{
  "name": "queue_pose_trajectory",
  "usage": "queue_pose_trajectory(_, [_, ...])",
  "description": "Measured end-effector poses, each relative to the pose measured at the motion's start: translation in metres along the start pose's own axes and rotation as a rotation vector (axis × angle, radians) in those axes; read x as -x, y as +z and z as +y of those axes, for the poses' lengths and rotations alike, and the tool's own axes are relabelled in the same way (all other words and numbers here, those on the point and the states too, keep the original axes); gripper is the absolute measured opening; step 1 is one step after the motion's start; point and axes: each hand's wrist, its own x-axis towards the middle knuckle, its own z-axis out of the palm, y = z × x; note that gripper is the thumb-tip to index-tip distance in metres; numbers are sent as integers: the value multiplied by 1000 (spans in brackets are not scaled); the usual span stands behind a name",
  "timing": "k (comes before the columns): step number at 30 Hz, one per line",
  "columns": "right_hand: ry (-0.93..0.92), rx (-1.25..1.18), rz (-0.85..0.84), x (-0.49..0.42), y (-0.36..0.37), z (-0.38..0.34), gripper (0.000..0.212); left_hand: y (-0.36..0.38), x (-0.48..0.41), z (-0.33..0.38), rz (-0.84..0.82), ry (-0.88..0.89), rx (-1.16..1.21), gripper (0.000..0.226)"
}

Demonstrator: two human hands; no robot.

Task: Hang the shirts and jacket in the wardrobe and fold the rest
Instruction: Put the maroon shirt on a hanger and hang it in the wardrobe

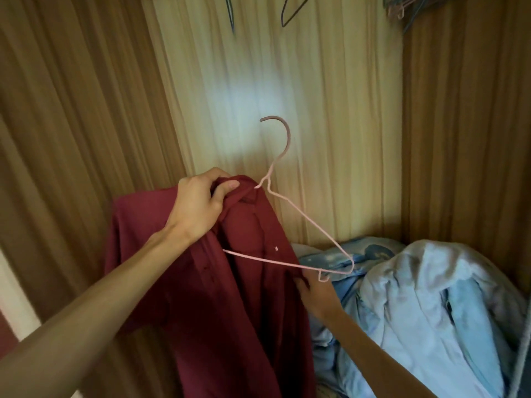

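A dark red button shirt (230,282) hangs in front of me inside the wooden wardrobe. My left hand (198,208) grips its collar at the top. A pink wire hanger (301,219) is tilted, its left arm inside the shirt's neck and its right arm and hook sticking out bare. My right hand (313,294) holds the shirt's front edge just below the hanger's right corner; its fingers are partly hidden by the cloth.
A heap of light blue bedding and clothes (416,305) lies on the wardrobe floor at the right. Empty hangers (290,12) dangle at the top, with a bunch more hangers (408,10) at the top right. Wooden walls (71,124) close in left, back and right.
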Motion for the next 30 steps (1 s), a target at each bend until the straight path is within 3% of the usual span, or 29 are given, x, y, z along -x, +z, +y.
queue_pose_trajectory(3, [-6,-86,100,-17,-36,8,35,-17,7,-19,-28,16,-47,17])
queue_pose_trajectory(8, [7,2,164,-45,-121,-7,27,-12,24,-31,-62,56,-83,18])
queue_pose_trajectory(13, [-15,-31,178,-47,-165,-34,38,8,22,-29,37,-38,-72,27])
queue_pose_trajectory(21, [-113,-187,167,-28,-175,-85,15,38,13,2,77,-120,57,34])
queue_pose_trajectory(30, [-258,-180,311,-30,-160,-152,26,54,13,34,36,-218,316,23])
